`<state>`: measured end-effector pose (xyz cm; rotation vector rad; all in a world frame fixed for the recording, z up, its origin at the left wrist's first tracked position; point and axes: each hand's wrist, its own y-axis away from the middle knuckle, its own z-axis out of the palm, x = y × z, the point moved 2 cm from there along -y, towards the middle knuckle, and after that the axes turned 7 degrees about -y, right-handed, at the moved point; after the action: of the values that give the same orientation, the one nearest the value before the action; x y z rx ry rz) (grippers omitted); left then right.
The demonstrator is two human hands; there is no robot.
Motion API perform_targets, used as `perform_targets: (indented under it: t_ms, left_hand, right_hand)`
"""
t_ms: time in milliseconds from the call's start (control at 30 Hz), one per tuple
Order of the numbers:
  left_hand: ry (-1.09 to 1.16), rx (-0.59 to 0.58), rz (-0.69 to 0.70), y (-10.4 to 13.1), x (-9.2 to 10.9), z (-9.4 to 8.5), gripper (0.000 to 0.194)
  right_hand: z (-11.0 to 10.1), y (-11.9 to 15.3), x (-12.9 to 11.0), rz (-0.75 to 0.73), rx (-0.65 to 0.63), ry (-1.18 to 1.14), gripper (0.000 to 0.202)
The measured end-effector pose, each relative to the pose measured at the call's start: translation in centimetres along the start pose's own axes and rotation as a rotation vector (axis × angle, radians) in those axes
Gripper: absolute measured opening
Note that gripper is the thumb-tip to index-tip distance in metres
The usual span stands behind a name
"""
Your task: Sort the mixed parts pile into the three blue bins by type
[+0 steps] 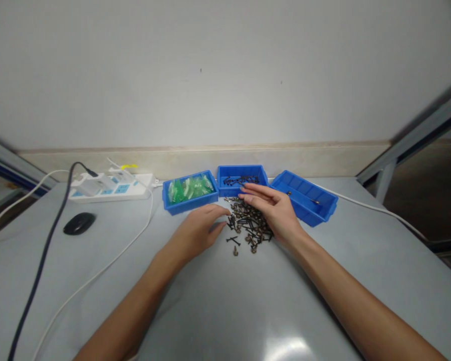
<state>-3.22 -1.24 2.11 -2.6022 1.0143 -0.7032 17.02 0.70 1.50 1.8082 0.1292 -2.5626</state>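
Note:
A pile of loose screws, some black and some bronze-coloured, lies on the grey table. At its left edge is my left hand, thumb and fingers apart, with nothing visible between them. My right hand hovers over the pile's upper right side, its fingertips pinched near the front of the middle blue bin. Something small and dark shows at those fingertips, too small to name. Black screws lie inside the middle bin. The right blue bin holds a few bronze-coloured screws.
A left blue bin contains green-and-clear plastic packets. Further left are a white power strip with plugs, a black mouse and trailing cables. Behind the bins stands a wall; metal frames flank the table.

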Motion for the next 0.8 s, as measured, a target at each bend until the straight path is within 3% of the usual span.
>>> perform_targets:
  t_ms: [100,167,500,700,800]
  left_hand:
    - [-0.044,-0.116,0.087,0.1,-0.2,0.4,0.022]
    - [-0.061,-0.138,0.101,0.1,-0.1,0.5,0.022]
    - [-0.171,-0.164,0.051,-0.2,0.2,0.8,0.014]
    - [-0.215,-0.187,0.003,-0.2,0.5,0.8,0.011]
    - [-0.227,-0.153,-0.02,-0.1,0.6,0.6,0.02]
  right_hand:
    - [-0.1,0.1,-0.2,-0.032,-0.011,-0.037,0.053]
    - [-0.2,0.6,-0.3,-0.003,-0.025,-0.025,0.052]
    - [-0.5,1.2,0.3,0.047,-0.048,0.046,0.037]
    - [-0.5,1.4,0.0,-0.005,-0.072,0.056,0.029]
    - [-0.5,1.6,-0.2,-0.046,-0.094,0.062,0.026]
